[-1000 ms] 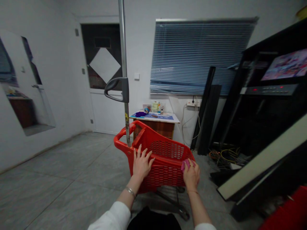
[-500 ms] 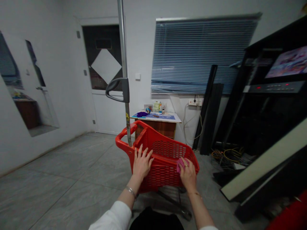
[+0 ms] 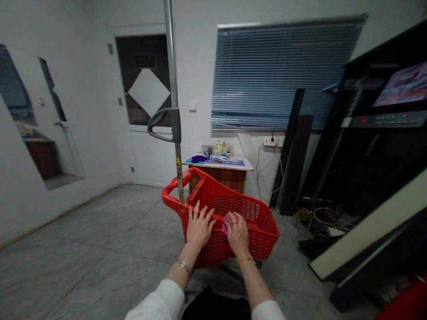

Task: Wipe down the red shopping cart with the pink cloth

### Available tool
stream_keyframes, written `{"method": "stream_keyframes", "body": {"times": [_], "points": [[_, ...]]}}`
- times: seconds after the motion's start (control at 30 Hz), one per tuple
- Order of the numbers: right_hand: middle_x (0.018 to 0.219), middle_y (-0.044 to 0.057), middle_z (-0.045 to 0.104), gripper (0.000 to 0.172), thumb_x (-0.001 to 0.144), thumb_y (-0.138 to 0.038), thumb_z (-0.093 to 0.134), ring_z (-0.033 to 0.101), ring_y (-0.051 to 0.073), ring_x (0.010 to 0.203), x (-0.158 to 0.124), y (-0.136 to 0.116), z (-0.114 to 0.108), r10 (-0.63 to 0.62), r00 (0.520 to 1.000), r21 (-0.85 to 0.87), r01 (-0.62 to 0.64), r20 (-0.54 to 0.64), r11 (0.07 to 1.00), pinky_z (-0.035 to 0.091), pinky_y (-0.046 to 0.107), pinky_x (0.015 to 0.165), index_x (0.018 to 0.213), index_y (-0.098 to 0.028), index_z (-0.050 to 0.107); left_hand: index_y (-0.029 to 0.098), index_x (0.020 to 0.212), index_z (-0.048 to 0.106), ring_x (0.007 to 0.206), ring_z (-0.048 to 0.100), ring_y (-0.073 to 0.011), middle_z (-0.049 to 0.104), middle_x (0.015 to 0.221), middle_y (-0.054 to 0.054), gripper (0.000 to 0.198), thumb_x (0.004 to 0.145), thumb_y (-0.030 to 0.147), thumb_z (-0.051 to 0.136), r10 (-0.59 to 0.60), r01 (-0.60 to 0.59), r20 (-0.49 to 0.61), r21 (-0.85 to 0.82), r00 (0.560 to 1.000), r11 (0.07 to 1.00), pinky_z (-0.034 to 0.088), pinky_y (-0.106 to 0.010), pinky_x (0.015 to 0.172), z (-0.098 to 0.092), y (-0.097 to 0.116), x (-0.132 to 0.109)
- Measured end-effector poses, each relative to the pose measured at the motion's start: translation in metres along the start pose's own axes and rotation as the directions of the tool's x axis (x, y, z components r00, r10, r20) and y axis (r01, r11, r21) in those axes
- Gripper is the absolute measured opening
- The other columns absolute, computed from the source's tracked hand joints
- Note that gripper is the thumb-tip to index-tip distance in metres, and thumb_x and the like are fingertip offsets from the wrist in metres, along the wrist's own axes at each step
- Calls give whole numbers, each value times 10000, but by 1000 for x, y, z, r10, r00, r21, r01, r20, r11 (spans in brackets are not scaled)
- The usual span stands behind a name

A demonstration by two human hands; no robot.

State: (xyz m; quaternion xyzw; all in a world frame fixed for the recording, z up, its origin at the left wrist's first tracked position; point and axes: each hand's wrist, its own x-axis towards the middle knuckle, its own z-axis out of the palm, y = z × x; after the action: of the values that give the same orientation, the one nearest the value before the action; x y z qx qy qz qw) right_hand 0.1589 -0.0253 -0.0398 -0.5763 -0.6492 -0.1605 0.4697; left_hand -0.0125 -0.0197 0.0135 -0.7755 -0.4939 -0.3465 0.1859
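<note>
A red plastic shopping cart (image 3: 256, 242) with a perforated basket stands right in front of me. My left hand (image 3: 199, 226) lies on its near side by the top rim, fingers spread and holding nothing. In my right hand (image 3: 238, 233) is a pink cloth (image 3: 227, 223), pressed against the near rim around the middle of the basket. The fingers curl over the cloth and hide part of it. At the cart's left end rises a metal pole (image 3: 172, 75) with a grey loop handle (image 3: 175, 125).
Behind the cart, a small table (image 3: 242, 165) bears a purple cloth (image 3: 199, 158) and several bottles. To the right are a black rack (image 3: 373, 151), leaning panels (image 3: 360, 233) and tangled cables (image 3: 322, 216). A door (image 3: 151, 155) is at the back left, a mirror (image 3: 55, 146) on the left wall.
My right hand has slid left along the rim with the pink cloth, from near the basket's right end toward my left hand. The left hand stays in place on the cart.
</note>
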Motion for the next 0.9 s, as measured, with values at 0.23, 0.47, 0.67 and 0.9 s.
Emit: {"method": "stream_keyframes", "body": {"times": [0.23,0.47,0.67,0.9], "points": [[1248,146,551,433,964,-432,399,512,257,1158,-30,97,-47,67,990,-62,-75,-125,995,447,464,981,1288,-200,569,327,1347,562,1451,269,-324,594,1378,-46,426,945,440,481,-7,7,0,-6,1000,1000,192,-599,1188,0,1,-1],[1204,157,565,434,962,-448,393,525,262,1118,-18,78,-40,145,971,-133,-171,-188,976,431,441,958,1192,-171,634,320,1342,571,1456,252,-332,600,1366,-63,443,923,451,513,-35,35,-18,-33,999,999,186,-609,1187,1,10,-2],[1278,129,542,397,985,-380,385,486,227,1176,4,3,0,-8,1000,-47,8,1,999,428,406,994,1292,-206,566,329,1360,550,1455,262,-324,597,1372,-55,450,930,453,499,-18,18,2,-14,1000,1000,183,-601,1192,0,6,-2],[1253,144,553,419,966,-416,398,502,248,1168,-25,85,-39,48,993,-78,-57,-112,995,426,443,989,1275,-196,576,331,1380,529,1454,272,-319,589,1384,-53,456,935,428,502,-10,10,-12,-7,1000,1000,209,-589,1186,3,3,-2]]}}
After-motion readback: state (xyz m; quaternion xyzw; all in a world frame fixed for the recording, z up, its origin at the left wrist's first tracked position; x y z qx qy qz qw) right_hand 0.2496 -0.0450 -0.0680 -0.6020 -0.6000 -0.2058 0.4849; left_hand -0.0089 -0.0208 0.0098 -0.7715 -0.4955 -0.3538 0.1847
